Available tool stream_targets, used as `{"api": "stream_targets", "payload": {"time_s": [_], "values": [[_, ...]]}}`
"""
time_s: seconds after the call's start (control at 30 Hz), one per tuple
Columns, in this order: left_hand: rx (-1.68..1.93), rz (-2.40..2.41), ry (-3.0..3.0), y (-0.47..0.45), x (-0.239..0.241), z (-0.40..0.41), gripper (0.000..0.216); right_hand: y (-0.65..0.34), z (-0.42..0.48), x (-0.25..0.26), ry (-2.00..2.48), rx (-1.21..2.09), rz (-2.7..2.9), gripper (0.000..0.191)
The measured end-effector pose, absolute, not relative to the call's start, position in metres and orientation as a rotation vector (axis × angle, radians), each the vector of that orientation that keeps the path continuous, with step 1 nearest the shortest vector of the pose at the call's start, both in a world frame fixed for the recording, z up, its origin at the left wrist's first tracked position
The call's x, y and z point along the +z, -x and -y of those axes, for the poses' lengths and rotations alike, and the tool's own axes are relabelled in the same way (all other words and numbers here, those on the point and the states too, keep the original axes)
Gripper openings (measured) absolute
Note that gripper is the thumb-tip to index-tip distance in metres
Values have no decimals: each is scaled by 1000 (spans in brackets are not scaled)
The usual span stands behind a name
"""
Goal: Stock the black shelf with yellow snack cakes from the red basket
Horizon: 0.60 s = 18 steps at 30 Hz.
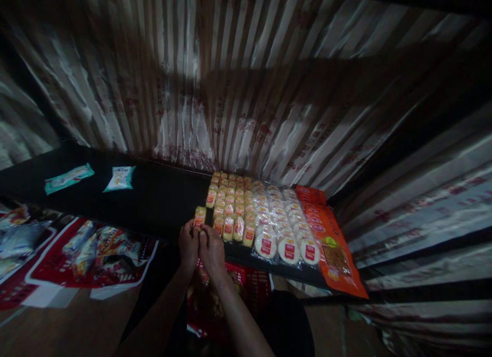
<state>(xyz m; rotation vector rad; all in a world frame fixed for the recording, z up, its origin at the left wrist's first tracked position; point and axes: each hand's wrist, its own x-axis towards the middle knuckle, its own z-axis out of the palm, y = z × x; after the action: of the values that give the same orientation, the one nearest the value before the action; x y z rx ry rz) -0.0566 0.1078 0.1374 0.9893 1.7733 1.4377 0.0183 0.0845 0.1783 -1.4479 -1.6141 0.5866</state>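
Yellow packet (199, 216), one, in two hands (188, 246) (212, 249)

Black shelf (161, 198): teal packet (69, 179), white-and-teal packet (120, 178) left; yellow packs (228, 226), round white packs (266, 245) in rows; orange bags (333, 239) right.

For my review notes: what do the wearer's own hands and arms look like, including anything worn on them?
The left hand and right hand are bare, with no gloves. Both forearms look bare too: no sleeve, watch or bracelet can be made out. The picture is too dim to tell about rings or small marks.
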Motion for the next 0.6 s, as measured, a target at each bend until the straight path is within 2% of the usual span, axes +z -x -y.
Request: {"api": "stream_targets", "payload": {"time_s": [0.33, 0.6], "values": [[1473, -1497, -695, 54, 132, -136, 21, -14, -103, 187, 1355, 687, 1692, 29], [1472, -1489, -775, 56, 130, -152, 13, -14, -116, 192, 1359, 672, 1755, 29]]}}
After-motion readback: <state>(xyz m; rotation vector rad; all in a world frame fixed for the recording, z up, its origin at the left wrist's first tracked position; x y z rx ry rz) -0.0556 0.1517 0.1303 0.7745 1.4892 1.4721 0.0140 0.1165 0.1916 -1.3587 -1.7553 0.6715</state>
